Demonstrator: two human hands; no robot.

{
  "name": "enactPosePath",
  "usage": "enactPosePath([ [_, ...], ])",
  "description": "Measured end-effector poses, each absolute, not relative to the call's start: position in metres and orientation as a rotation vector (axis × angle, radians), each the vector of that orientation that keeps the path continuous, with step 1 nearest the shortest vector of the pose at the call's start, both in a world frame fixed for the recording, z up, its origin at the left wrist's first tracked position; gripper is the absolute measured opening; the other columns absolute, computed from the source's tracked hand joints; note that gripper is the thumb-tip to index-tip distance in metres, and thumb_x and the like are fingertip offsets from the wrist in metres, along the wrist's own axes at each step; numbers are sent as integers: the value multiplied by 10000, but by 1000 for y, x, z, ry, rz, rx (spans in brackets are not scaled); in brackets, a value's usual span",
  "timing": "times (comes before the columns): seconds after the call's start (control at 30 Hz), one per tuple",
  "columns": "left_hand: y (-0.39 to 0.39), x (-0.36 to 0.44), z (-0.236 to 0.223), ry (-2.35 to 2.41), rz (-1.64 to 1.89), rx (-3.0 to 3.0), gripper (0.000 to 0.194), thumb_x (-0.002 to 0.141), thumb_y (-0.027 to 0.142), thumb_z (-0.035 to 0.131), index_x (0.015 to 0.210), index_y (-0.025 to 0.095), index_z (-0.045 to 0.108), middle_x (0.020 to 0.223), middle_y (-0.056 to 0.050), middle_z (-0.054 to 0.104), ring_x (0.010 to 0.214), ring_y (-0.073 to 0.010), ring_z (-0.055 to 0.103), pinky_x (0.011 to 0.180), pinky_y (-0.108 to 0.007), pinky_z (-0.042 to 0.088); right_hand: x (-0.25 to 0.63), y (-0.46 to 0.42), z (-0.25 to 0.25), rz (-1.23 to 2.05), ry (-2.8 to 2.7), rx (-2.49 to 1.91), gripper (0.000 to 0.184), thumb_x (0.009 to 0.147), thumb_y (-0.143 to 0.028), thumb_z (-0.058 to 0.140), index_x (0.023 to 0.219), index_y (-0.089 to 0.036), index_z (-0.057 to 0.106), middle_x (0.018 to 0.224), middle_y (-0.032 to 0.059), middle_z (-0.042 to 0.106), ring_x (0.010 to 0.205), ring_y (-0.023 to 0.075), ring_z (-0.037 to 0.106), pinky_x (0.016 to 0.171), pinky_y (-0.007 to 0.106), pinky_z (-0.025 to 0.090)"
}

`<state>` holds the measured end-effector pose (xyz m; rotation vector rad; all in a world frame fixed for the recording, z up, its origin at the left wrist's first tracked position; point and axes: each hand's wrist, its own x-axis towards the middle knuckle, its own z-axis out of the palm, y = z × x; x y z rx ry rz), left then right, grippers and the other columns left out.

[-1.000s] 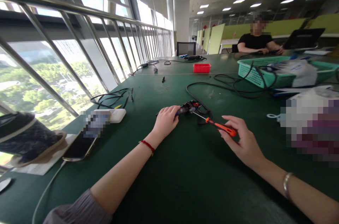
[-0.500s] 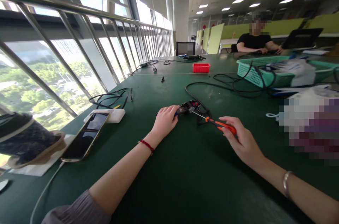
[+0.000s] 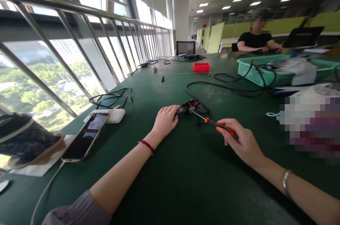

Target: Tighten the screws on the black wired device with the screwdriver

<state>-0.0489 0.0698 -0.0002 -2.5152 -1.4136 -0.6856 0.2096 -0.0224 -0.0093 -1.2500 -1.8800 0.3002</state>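
Note:
My left hand (image 3: 166,118) is closed around a dark, handheld device (image 3: 183,109) with a black cord, holding it down on the green table (image 3: 170,168). At its far end, small black and red parts are exposed; their kind is too small to make out. A screwdriver (image 3: 219,127) with an orange and black handle is gripped in my right hand (image 3: 243,141). Its thin metal shaft points left, and the tip meets or nearly meets the exposed end of the device. Fingers hide most of the device's body.
On the left lie a phone (image 3: 86,138), a white block (image 3: 117,116) and a coiled black cable (image 3: 111,99). Farther off is a red box (image 3: 201,67). A green basket (image 3: 251,72) and a plastic bag (image 3: 302,108) occupy the right. A person (image 3: 256,40) sits across the table.
My right thumb and fingers have shifted around the screwdriver handle, which has turned slightly. My left hand and the device have stayed in place.

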Motion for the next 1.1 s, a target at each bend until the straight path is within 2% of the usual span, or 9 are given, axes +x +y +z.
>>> enactPosePath([
  [0.13,70,-49,0,-1417,-680,-2513,349,856,155,480,1199,196,525,1175,-62,633,1059,-226,589,969,-395,443,209,-19,-12,142,-1773,-1181,313,876,-347,537,1151,-205,489,809,19,650,695,155,667,628,266,543],
  [0.2,70,-49,0,-1411,-679,-2510,344,861,160,478,1201,191,522,1180,-62,632,1058,-226,587,968,-390,443,209,-18,-14,21,-1739,-1122,326,848,-308,576,1147,-210,492,955,61,644,838,185,678,722,298,564],
  [0.27,70,-50,0,-1409,-679,-2508,345,864,162,475,1205,192,519,1185,-59,629,1063,-227,585,969,-387,440,209,-18,-16,-60,-1743,-1066,320,842,-260,581,1145,-213,492,1014,77,631,890,193,674,761,311,568],
  [0.43,69,-49,0,-1412,-674,-2511,354,861,155,474,1211,192,514,1189,-59,627,1068,-229,583,970,-388,439,209,-20,-15,-19,-1811,-1067,293,849,-292,577,1125,-224,506,959,58,660,837,192,690,728,314,575],
  [0.53,68,-49,1,-1413,-668,-2517,350,860,153,475,1204,195,516,1187,-59,626,1073,-228,583,968,-385,441,209,-22,-11,138,-1846,-1172,227,872,-350,551,1061,-226,536,783,9,677,644,155,676,593,264,549],
  [0.63,68,-49,2,-1413,-672,-2523,349,860,155,479,1203,198,518,1187,-60,625,1072,-226,585,971,-384,441,209,-22,-9,265,-1861,-1241,194,921,-355,467,1033,-215,542,609,-36,621,487,118,608,489,228,490],
  [0.7,68,-49,2,-1408,-678,-2523,349,861,155,479,1207,189,516,1189,-65,624,1069,-228,585,971,-390,441,210,-20,-10,235,-1821,-1253,225,920,-353,469,1079,-204,526,652,-23,627,541,125,629,525,233,506],
  [0.87,69,-50,0,-1400,-680,-2511,347,862,149,468,1203,183,519,1193,-60,624,1074,-230,581,968,-388,441,211,-15,-17,-24,-1707,-1141,332,850,-313,583,1149,-199,496,1019,78,636,891,193,677,750,303,567],
  [1.1,69,-49,-1,-1406,-667,-2510,354,862,150,467,1208,197,517,1194,-53,625,1066,-227,586,965,-384,440,210,-17,-16,-70,-1768,-1099,305,850,-298,580,1132,-210,504,1014,79,650,886,193,678,755,303,564],
])
